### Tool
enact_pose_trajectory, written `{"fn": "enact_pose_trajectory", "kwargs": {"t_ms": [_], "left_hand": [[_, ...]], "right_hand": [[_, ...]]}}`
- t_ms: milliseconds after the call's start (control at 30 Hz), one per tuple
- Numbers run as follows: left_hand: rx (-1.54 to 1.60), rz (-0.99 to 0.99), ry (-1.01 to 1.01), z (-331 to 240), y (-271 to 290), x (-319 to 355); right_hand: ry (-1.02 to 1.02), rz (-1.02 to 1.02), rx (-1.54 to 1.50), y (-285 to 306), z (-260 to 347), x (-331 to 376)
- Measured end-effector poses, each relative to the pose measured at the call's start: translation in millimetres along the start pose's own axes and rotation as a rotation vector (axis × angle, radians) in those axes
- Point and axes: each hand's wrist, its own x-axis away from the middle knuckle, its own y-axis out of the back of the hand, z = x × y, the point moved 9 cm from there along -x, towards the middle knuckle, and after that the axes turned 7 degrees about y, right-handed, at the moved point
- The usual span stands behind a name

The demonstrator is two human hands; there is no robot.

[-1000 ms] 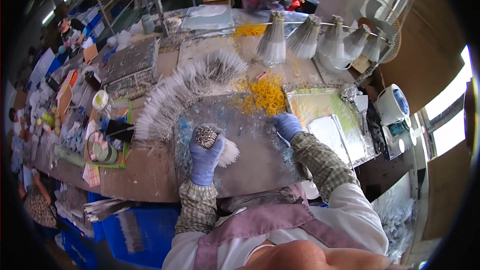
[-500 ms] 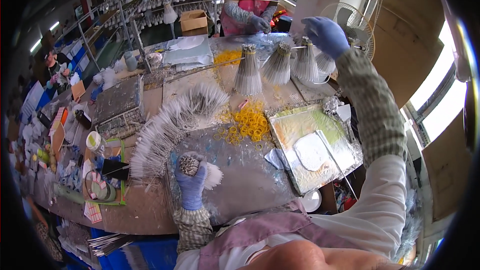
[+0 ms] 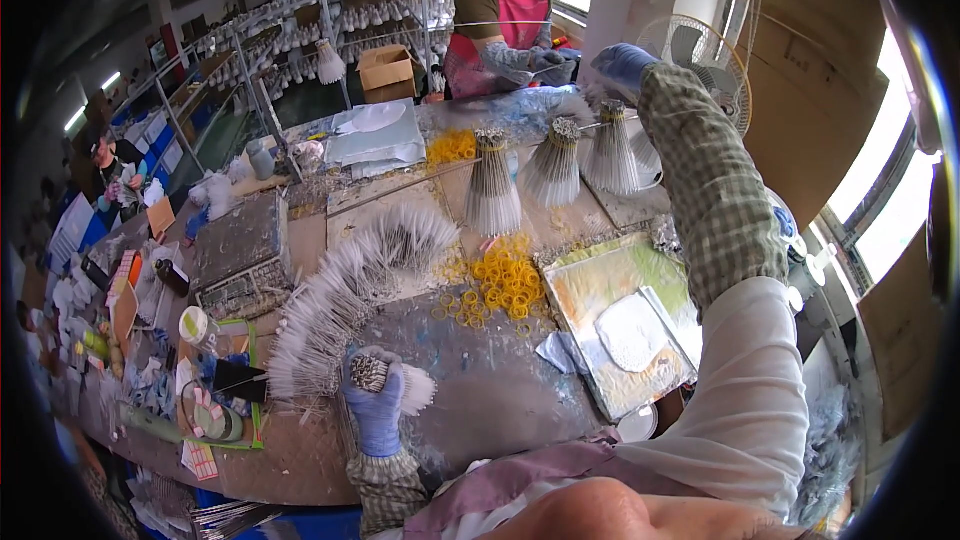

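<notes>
My left hand (image 3: 375, 402), in a blue-grey glove, is closed around a bundle of thin rods (image 3: 412, 390) with white, fluffy ends, upright low over the dark work board (image 3: 490, 380). My right hand (image 3: 627, 66), gloved too, reaches far across the table above the standing rod bundles. Its fingers are curled together, and whatever they hold is hidden. Close below it stands one tied bundle (image 3: 614, 155) with pale, flared tips; two similar bundles, one (image 3: 556, 168) in the middle and one (image 3: 491, 185) at the left, stand beside it.
A curved row of loose white-tipped rods (image 3: 350, 290) lies left of the board. Yellow rubber bands (image 3: 505, 275) are heaped mid-table. To the right sits a stained tray (image 3: 570, 280) with a white pad (image 3: 632, 335). A co-worker (image 3: 505, 30) stands across the table, near a fan (image 3: 700, 55).
My right hand has shifted slightly left and down, its fingers curling in. My left hand keeps its bundle. The co-worker's hands have moved to the right, and the whole view has shifted a little.
</notes>
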Motion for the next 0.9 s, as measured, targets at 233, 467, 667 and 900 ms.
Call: {"fn": "enact_pose_trajectory", "kwargs": {"t_ms": [233,467,667,900], "left_hand": [[-0.14,-0.047,0.02,8.2,6.8,-7.6],[-0.094,-0.025,0.051,18.8,-5.9,-25.0],[-0.067,-0.012,0.036,13.3,-13.9,-27.2],[-0.14,0.012,0.012,11.4,-7.5,-14.2]], "right_hand": [[-0.017,0.037,0.399,-4.4,69.4,-11.2],[-0.235,0.184,0.361,-30.7,6.1,-59.9],[-0.053,0.188,0.587,-45.0,21.7,-64.0],[-0.022,-0.008,0.642,-0.9,95.1,-24.1]]}}
